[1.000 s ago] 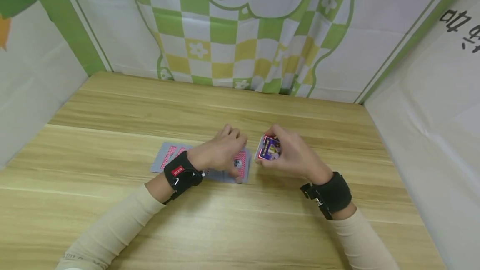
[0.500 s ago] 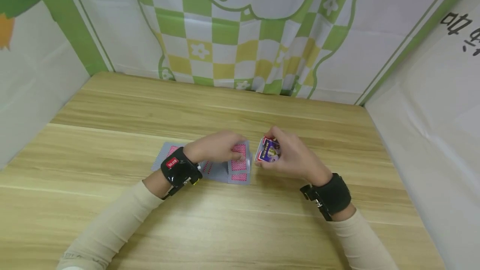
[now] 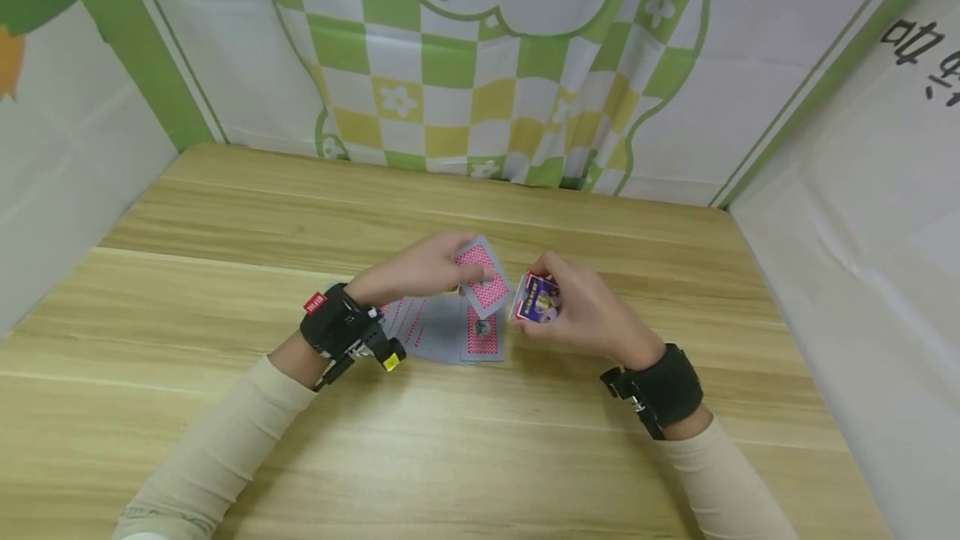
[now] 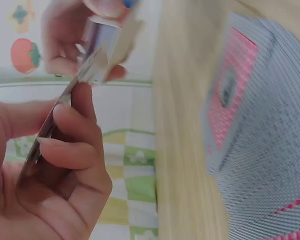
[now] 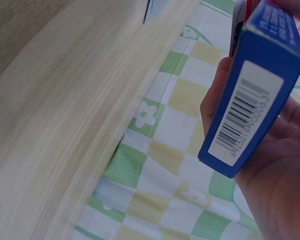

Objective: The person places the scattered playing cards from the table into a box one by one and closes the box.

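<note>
My left hand (image 3: 416, 267) pinches a playing card (image 3: 492, 294), red-patterned back up, between thumb and fingers. In the left wrist view this card (image 4: 46, 125) appears edge-on, its far end right at the open mouth of the card box (image 4: 104, 45). My right hand (image 3: 592, 307) grips the box (image 3: 542, 300) by its sides, and the mouth faces left toward the card. The right wrist view shows the blue end of the card box (image 5: 250, 100) with a white barcode label. Below my left hand, a spread of overlapping cards (image 3: 442, 333) lies face down, partly hidden by that hand and wrist.
The wooden table (image 3: 480, 457) reaches back to a green, white and yellow checked curtain (image 3: 450, 98). White fabric walls (image 3: 862, 215) stand along both sides. A strapped camera (image 3: 360, 336) sits on the left wrist, another (image 3: 652, 394) on the right.
My left hand pressed on the spread, picked up a card from its right end and raised it to the box mouth. My right hand and the box stayed almost still.
</note>
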A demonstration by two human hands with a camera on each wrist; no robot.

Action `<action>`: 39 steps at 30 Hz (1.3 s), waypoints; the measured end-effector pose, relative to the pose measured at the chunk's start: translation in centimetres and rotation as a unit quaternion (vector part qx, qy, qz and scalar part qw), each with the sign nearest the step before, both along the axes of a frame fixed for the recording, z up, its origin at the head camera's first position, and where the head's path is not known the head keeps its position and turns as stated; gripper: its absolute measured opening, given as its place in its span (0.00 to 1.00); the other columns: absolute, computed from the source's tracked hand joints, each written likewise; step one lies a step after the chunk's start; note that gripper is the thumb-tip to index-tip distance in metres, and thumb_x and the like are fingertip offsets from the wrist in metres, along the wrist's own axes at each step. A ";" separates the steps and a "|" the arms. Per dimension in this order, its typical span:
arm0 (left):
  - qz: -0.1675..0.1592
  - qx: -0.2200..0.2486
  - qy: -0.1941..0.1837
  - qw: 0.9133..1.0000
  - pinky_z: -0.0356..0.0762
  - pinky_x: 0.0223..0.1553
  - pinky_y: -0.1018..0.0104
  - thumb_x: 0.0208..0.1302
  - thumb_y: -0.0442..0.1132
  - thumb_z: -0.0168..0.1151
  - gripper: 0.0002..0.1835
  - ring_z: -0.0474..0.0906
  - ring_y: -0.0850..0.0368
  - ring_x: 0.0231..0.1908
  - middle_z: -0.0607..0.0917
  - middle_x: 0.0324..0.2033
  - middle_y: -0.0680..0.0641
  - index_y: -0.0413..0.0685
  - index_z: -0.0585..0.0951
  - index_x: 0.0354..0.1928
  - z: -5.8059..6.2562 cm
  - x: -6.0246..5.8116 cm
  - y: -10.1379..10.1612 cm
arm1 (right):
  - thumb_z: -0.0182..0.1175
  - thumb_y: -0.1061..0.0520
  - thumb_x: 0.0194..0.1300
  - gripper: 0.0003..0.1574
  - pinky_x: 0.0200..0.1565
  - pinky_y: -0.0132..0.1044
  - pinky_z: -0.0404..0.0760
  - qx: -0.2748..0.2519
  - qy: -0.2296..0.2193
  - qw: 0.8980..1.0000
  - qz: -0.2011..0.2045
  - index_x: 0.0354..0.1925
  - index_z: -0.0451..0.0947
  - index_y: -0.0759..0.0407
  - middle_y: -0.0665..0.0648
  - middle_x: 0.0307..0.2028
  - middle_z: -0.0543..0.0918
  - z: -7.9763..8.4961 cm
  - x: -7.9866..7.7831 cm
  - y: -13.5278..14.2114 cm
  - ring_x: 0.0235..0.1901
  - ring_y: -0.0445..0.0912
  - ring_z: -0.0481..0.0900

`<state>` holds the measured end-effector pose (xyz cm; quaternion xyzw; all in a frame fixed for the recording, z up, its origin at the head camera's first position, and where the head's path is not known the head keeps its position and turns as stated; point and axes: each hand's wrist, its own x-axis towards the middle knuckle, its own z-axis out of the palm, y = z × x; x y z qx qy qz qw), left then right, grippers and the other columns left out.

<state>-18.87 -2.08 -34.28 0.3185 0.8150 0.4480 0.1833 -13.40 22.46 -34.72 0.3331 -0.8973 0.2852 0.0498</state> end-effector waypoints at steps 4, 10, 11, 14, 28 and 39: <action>0.024 0.025 -0.048 0.998 0.71 0.29 0.63 0.67 0.45 0.57 0.08 0.74 0.57 0.28 0.79 0.28 0.49 0.48 0.75 0.39 0.8 0.2 -0.2 | 0.72 0.45 0.46 0.33 0.25 0.34 0.80 0.006 -0.003 1.000 -0.005 0.45 0.68 0.56 0.50 0.32 0.77 0.1 0.0 0.0 0.28 0.39 0.75; 0.042 0.048 -0.070 0.995 0.73 0.30 0.62 0.67 0.45 0.58 0.09 0.76 0.55 0.28 0.83 0.29 0.47 0.48 0.76 0.40 0.7 0.5 0.2 | 0.73 0.46 0.44 0.34 0.25 0.34 0.80 0.003 -0.004 1.000 -0.005 0.44 0.68 0.55 0.50 0.32 0.77 0.1 0.1 -0.2 0.28 0.39 0.75; 0.049 0.051 -0.073 0.995 0.72 0.29 0.63 0.66 0.45 0.59 0.09 0.75 0.55 0.28 0.82 0.28 0.47 0.48 0.76 0.39 0.6 0.5 0.4 | 0.73 0.46 0.44 0.34 0.25 0.34 0.80 0.001 -0.004 1.000 -0.004 0.44 0.68 0.55 0.49 0.32 0.77 0.1 0.1 -0.2 0.27 0.39 0.75; 0.076 0.064 -0.078 0.992 0.70 0.27 0.66 0.66 0.45 0.59 0.08 0.72 0.58 0.25 0.79 0.25 0.48 0.48 0.76 0.38 0.2 0.7 1.0 | 0.73 0.46 0.44 0.33 0.24 0.34 0.79 -0.003 -0.006 1.000 -0.003 0.44 0.68 0.55 0.49 0.32 0.77 0.1 0.2 -0.2 0.27 0.39 0.75; 0.166 0.069 -0.011 0.984 0.75 0.43 0.53 0.66 0.50 0.57 0.21 0.75 0.52 0.40 0.77 0.42 0.44 0.43 0.71 0.53 -1.5 3.0 3.8 | 0.73 0.47 0.47 0.34 0.20 0.33 0.77 -0.006 0.013 1.000 -0.016 0.45 0.66 0.57 0.50 0.30 0.77 -0.1 0.0 -0.1 0.24 0.39 0.74; 0.118 0.045 -0.039 0.991 0.70 0.22 0.65 0.72 0.50 0.48 0.15 0.71 0.58 0.24 0.75 0.31 0.48 0.48 0.72 0.50 -1.3 3.4 3.9 | 0.72 0.47 0.46 0.33 0.21 0.33 0.77 -0.003 0.032 0.999 -0.012 0.44 0.67 0.58 0.50 0.31 0.78 -0.2 -0.2 0.3 0.25 0.39 0.74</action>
